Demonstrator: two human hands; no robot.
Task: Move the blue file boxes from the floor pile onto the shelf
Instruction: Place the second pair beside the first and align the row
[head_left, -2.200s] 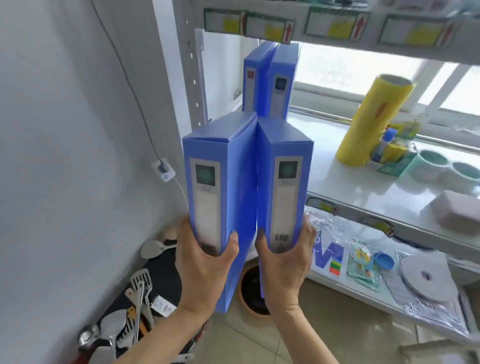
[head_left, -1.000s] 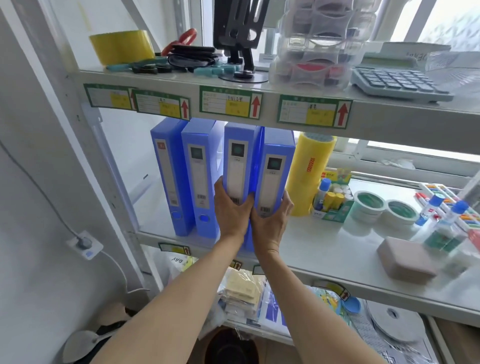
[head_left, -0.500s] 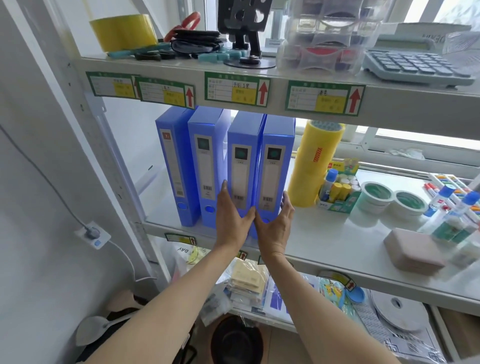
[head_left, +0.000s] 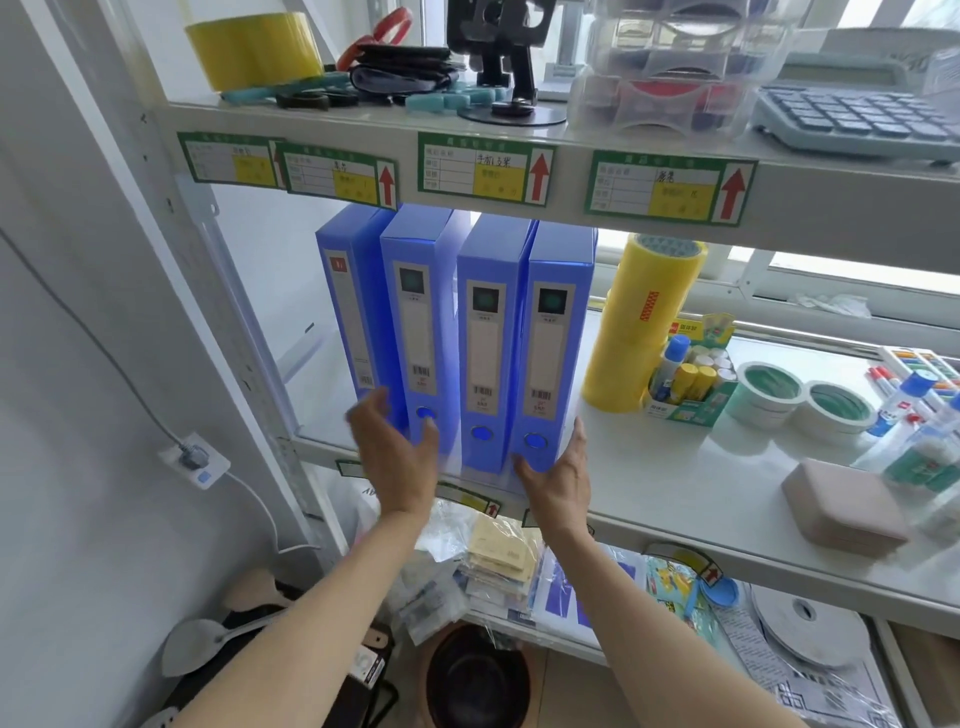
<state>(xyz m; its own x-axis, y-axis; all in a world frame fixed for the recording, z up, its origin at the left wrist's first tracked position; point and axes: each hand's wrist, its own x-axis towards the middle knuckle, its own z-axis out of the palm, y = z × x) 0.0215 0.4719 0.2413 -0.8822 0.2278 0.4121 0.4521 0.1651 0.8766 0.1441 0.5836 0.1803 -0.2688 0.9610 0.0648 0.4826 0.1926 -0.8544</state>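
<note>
Several blue file boxes stand upright in a row at the left end of the white shelf (head_left: 691, 483), spines facing me. The two on the right are one blue box (head_left: 488, 343) and its neighbour (head_left: 558, 338); further left stand another box (head_left: 415, 317) and the leftmost one (head_left: 350, 312). My left hand (head_left: 397, 457) hovers open in front of the lower spines of the left boxes, slightly blurred. My right hand (head_left: 558, 478) is open at the bottom right corner of the rightmost box, fingers spread, holding nothing. The floor pile is out of view.
A tall yellow tape roll (head_left: 641, 322) stands just right of the boxes, then glue sticks (head_left: 685, 374), two tape rolls (head_left: 802, 397) and a pink block (head_left: 844, 506). The upper shelf (head_left: 571, 171) hangs close above the box tops. A wall socket (head_left: 195, 460) sits at left.
Both hands carried two blue boxes up onto the shelf, pushed them in beside the others, then let go and drew back apart.
</note>
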